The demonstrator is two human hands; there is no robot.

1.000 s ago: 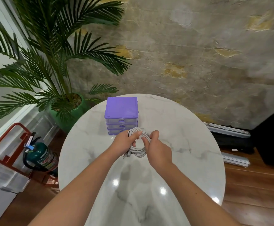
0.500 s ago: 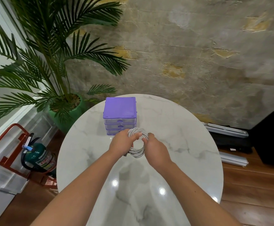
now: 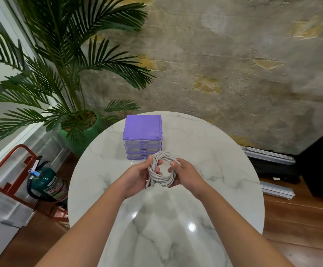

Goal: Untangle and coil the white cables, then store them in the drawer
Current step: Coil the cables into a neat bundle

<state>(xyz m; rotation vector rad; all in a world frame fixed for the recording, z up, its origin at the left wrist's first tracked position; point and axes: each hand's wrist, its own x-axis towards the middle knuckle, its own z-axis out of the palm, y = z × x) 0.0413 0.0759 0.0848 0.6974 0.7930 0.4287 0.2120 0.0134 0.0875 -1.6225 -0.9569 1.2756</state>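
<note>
At frame centre, the left hand point(image 3: 137, 175) and right hand point(image 3: 187, 175) both grip the coiled white cables point(image 3: 162, 168). Pinch the loops together with one, freeing the other for the closed purple three-drawer organiser point(image 3: 143, 138) just above.

We see a glossy, polished marble table point(image 3: 205, 151) that mirrors the ceiling lights. On it stands a smooth plastic drawer unit point(image 3: 143, 135), purple with clear fronts. The coil of cables point(image 3: 161, 169) looks matt and rubbery. The wall point(image 3: 224, 54) is rough, patchy plaster; the floor point(image 3: 301, 228) is satin-finished wood.
</note>
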